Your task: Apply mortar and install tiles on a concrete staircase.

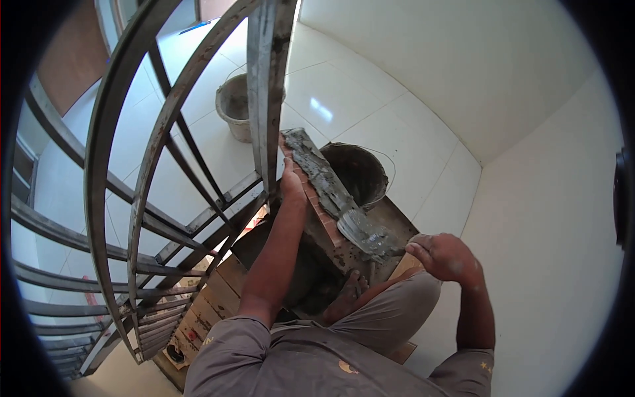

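My left hand (pixel 293 186) grips the left edge of a long reddish tile strip (pixel 319 210), held at a slant in front of me. Wet grey mortar (pixel 319 171) is spread thickly over its upper face. In my right hand (pixel 447 257), closed round its handle, is a trowel (pixel 368 233). Its blade is smeared with mortar and lies at the near end of the strip. Just beyond the strip stands a dark bucket (pixel 370 165) with a wire handle, partly hidden by the strip. What is inside it is too dark to tell.
A metal stair railing (pixel 266 86) with curved bars rises close on my left. Past it, a grey bucket (pixel 233 122) stands on the white tiled floor (pixel 370 99). A pale wall (pixel 555 198) runs along my right. My bare foot (pixel 346 296) rests on the mortar-stained step below.
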The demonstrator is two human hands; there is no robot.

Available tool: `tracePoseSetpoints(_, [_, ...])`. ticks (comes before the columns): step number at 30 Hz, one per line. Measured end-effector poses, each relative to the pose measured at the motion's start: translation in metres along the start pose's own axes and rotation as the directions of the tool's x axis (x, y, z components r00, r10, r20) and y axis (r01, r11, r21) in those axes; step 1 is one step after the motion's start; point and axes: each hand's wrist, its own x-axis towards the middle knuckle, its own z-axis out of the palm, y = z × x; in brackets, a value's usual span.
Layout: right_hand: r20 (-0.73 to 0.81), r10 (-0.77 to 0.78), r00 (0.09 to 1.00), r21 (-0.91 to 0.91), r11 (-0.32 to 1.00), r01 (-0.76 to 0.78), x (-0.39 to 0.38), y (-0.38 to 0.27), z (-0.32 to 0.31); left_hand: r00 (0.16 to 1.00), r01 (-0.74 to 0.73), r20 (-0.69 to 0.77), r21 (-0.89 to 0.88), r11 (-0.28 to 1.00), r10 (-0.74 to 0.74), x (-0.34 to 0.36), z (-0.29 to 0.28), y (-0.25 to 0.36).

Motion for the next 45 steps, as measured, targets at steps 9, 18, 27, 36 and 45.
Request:
tracePoseSetpoints(9, [-0.021,-0.032,0.999,0.074,0.997,0.034,-0.031,0.011,0.003,0.999,-0.013,0.031,-0.058,0.998,0.015,-0.008,0.025,0.008])
tracePoseSetpoints(18, [-0.037,0.162,0.986,0.52,0.846,-0.119,-0.014,0.048,-0.013,0.982,0.064,0.177,-0.005,0.998,-0.062,-0.008,0.015,0.001])
tracePoseSetpoints(27, [-0.068,-0.066,0.996,0.661,0.745,0.094,0.04,0.076,0.032,0.982,0.084,0.164,0.068,0.994,-0.095,-0.029,0.006,-0.008])
tracePoseSetpoints(36, [-0.507,-0.256,0.823,0.107,0.929,0.355,0.12,0.08,0.028,0.915,0.241,0.306,0.108,0.965,-0.263,-0.092,0.025,0.012])
tracePoseSetpoints(45, [-0.538,0.116,0.835,0.287,0.956,0.052,0.187,0.102,-0.014,0.825,0.399,0.415,0.05,0.916,-0.382,-0.137,0.035,0.03])
